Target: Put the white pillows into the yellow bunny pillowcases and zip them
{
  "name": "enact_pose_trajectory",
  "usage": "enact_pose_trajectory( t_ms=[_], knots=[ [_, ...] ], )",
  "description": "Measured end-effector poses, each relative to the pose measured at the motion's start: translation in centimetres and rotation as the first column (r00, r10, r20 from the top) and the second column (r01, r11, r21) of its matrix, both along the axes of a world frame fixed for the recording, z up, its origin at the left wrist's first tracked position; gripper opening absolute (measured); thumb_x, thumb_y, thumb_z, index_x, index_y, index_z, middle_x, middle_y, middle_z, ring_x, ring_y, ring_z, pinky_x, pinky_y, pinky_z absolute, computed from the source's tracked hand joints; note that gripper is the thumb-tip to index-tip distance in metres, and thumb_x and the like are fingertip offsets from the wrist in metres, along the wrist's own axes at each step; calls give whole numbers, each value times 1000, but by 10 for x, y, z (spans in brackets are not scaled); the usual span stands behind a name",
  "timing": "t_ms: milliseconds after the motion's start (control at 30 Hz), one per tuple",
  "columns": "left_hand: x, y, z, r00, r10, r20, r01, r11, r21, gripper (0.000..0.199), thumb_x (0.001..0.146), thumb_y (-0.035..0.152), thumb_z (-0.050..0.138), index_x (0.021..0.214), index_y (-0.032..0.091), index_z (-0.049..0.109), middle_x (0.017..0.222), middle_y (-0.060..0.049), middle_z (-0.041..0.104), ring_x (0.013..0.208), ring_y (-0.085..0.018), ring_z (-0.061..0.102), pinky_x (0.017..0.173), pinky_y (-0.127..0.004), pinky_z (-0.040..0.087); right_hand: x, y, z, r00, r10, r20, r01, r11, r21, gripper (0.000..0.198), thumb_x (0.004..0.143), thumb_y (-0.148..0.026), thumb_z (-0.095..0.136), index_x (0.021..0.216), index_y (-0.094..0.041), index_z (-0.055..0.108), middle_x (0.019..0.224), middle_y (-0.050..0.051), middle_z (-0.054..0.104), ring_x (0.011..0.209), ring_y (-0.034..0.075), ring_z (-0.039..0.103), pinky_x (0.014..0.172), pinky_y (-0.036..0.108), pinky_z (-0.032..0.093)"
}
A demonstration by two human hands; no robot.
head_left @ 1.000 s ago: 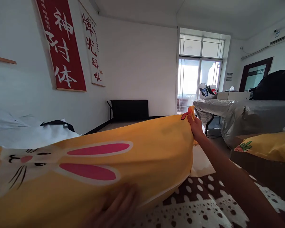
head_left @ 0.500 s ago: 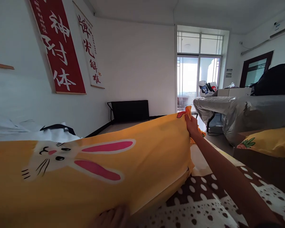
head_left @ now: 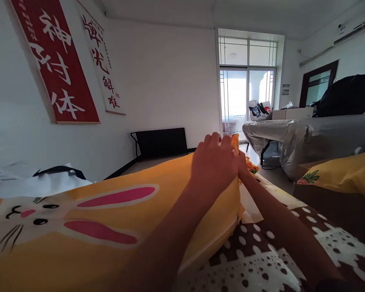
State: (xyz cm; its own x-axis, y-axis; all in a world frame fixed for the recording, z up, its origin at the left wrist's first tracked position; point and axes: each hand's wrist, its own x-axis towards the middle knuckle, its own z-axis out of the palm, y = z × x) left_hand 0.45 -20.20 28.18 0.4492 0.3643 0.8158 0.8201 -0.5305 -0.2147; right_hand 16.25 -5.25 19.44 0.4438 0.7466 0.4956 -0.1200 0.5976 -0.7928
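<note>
A yellow pillowcase [head_left: 115, 251] with a white, pink-eared rabbit print stretches across the lower left, its body looking full. At its upper right corner, my right hand [head_left: 242, 164] is closed on a bunched bit of the fabric, partly hidden behind my other hand. My left hand [head_left: 214, 162] reaches across the front of the pillowcase, with its fingers bent over the top edge beside that same corner. Its fingertips are out of sight behind the cloth. A pale seam or opening edge runs along the lower right side of the pillowcase.
Brown-and-white dotted bedding [head_left: 255, 259] lies underneath. At right, a brown box [head_left: 331, 215] has a yellow carrot-print cloth [head_left: 349, 174] over it. Behind stands a plastic-covered table [head_left: 328, 129] with a black bag [head_left: 342, 97]. White material [head_left: 54, 178] lies at the left.
My left hand has risen from the bottom of the pillowcase to its upper right corner, meeting my right hand. The view has turned slightly right, and the rabbit print sits farther left.
</note>
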Motion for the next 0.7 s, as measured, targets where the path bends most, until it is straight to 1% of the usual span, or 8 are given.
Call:
enact_pose_trajectory(
  t_ms=[67, 100, 167, 267, 367, 500, 600, 700],
  knots=[
    [35, 34, 6, 996, 46, 82, -43, 998, -37, 44, 89, 34, 40, 126, 11, 45, 122, -15, 54, 109, -25, 52, 85, -35, 45, 6, -1, -2, 1000, 7, -11, -7, 1000, 28, 41, 72, -58, 59, 73, -18, 59, 63, 1, 60, 59, 14, 52, 50, 25, 39],
    [47, 49, 4, 994, 64, 85, -57, 995, -83, 51, 90, 39, 39, 131, 10, 40, 127, -17, 51, 112, -26, 51, 87, -37, 44, 9, -1, -6, 1000, 16, -20, -16, 999, 41, 43, 73, -61, 55, 73, -18, 59, 63, 1, 60, 59, 14, 52, 50, 25, 40],
    [61, 72, -3, 993, 109, 34, -97, 964, -247, 59, 90, 49, 34, 133, 10, 37, 120, -18, 56, 107, -28, 56, 84, -38, 45, 16, 0, -17, 999, 33, -30, -31, 997, 72, 49, 75, -66, 48, 75, -18, 60, 62, 1, 59, 60, 14, 52, 52, 25, 40],
    [63, 87, -12, 988, 129, -91, -155, 889, -431, 52, 88, 52, 33, 115, 13, 54, 93, -14, 66, 90, -27, 63, 77, -37, 47, 22, 3, -48, 1000, 16, -7, -15, 994, 108, 53, 78, -68, 40, 74, -18, 59, 62, 0, 57, 61, 15, 51, 54, 26, 41],
    [64, 89, -9, 983, 123, -134, -169, 891, -421, 42, 86, 48, 37, 97, 15, 62, 86, -13, 67, 87, -28, 64, 74, -37, 47, 16, 1, -90, 999, -14, 36, 9, 993, 116, 49, 79, -65, 42, 68, -19, 55, 62, 0, 55, 60, 14, 48, 54, 26, 41],
    [83, 91, 0, 981, 119, -151, -170, 901, -399, 42, 85, 50, 39, 89, 17, 64, 86, -11, 66, 83, -28, 64, 69, -36, 47, 2, -8, -141, 998, -27, 63, 21, 994, 105, 43, 80, -59, 44, 65, -20, 54, 61, 0, 53, 61, 15, 45, 54, 27, 40],
    [103, 97, 0, 980, 99, -174, -158, 915, -372, 37, 89, 42, 36, 92, 18, 64, 88, -10, 66, 83, -26, 64, 69, -35, 47, -1, -7, -165, 996, -57, 70, 51, 994, 92, 40, 81, -55, 43, 66, -20, 55, 62, 1, 53, 62, 15, 45, 54, 27, 40],
    [112, 103, -1, 976, 103, -192, -166, 921, -353, 37, 93, 36, 32, 103, 16, 61, 89, -12, 65, 85, -24, 64, 71, -33, 46, 1, 0, -178, 993, -69, 101, 61, 995, 79, 39, 83, -52, 40, 66, -21, 55, 61, 0, 52, 62, 15, 44, 53, 26, 39]
  ],
)
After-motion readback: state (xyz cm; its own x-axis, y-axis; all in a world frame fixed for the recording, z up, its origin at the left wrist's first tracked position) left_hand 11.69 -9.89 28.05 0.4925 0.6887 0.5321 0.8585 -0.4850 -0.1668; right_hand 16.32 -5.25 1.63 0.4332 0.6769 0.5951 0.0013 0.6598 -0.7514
